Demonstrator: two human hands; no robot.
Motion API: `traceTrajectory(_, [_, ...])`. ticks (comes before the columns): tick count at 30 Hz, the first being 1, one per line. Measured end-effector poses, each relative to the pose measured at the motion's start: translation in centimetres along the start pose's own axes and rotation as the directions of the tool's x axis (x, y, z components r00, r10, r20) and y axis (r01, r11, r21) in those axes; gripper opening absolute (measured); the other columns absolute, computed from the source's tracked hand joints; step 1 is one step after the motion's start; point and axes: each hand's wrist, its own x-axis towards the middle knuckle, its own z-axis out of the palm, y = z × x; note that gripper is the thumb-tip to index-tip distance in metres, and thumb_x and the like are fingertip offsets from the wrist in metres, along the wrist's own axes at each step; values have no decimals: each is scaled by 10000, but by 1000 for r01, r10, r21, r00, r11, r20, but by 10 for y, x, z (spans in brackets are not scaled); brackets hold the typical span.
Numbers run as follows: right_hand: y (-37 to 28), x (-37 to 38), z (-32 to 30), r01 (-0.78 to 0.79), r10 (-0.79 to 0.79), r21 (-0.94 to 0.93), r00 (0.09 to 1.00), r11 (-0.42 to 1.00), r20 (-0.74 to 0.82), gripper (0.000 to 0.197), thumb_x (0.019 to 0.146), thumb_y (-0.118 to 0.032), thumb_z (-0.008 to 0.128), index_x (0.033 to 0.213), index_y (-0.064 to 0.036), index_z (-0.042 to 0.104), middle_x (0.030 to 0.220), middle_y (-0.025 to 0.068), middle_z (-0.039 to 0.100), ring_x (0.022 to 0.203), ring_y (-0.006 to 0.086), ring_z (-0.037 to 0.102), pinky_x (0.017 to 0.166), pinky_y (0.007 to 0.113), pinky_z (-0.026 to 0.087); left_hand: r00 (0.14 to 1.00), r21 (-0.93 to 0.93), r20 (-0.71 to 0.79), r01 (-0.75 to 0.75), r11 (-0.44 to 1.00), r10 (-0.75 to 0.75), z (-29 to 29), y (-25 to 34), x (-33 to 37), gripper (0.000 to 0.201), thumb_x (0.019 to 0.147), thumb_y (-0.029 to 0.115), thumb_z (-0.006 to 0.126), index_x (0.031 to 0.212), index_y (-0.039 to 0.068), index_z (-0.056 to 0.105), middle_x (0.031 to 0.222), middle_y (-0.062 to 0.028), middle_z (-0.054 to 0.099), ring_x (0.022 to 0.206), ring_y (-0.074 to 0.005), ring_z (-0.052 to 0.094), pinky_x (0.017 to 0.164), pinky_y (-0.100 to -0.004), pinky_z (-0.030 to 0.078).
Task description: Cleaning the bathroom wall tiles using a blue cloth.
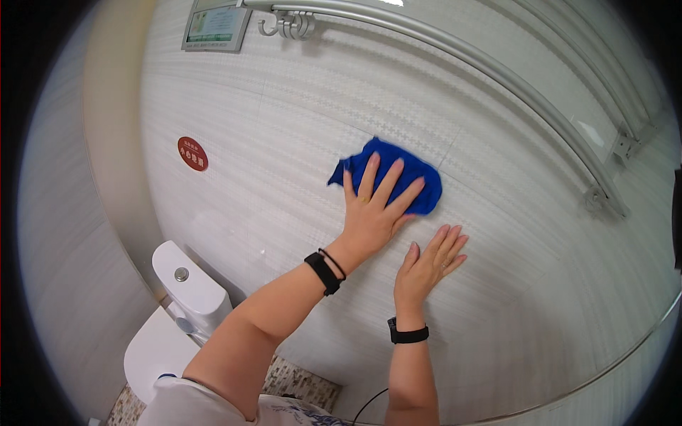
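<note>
My left hand [371,211] lies flat with fingers spread on a blue cloth [426,186], pressing it against the pale patterned wall tiles [298,170]. The cloth sticks out past the fingertips, and one crumpled corner points to the left. Lower and to the right, my right hand [424,273] is stretched out with nothing in it, its fingers close together and the thumb apart. It is at the wall; whether the palm touches the tiles I cannot tell. Both wrists carry black bands.
A metal towel rack [462,51] with hooks [295,26] runs across the top. A framed sign [215,27] hangs at upper left, a round red sticker [192,154] below it. At lower left stand a white toilet tank [202,284] and lid [153,348], over mosaic floor [305,383].
</note>
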Motion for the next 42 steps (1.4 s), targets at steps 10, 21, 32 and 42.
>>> traceTrajectory(10, [6,0,5,29,-31,-50,999,998,-22,612,934,-205,449,1442,-9,171,1508,189,136,1401,369,62,1083,570,32,999,-15,43,34,999,-33,6,-14,-100,549,772,431,624,1292,289,517,1465,-109,287,1355,-394,189,1000,-664,91])
traceTrajectory(21, [11,-1,9,41,-46,-106,998,994,-44,661,906,-218,506,1437,5,183,1514,177,128,1406,355,56,1095,551,22,986,44,-77,152,987,-148,-15,-20,39,559,810,250,625,1340,202,454,1469,-136,252,1366,-386,153,1018,-661,117])
traceTrajectory(32, [11,0,4,22,-26,-122,999,992,-34,658,907,-212,498,1440,-2,174,1514,172,130,1404,356,69,1095,557,42,987,79,-86,141,987,-134,-8,-40,-17,464,848,307,552,1288,166,517,1449,-157,290,1364,-417,155,1012,-660,102])
traceTrajectory(42, [9,0,4,13,-15,-157,1000,987,-11,650,913,-207,479,1441,2,162,1509,187,131,1405,358,50,1095,559,42,981,55,35,190,980,-192,-10,-59,-111,534,787,214,614,1302,177,476,1473,-184,212,1359,-455,125,1007,-685,88])
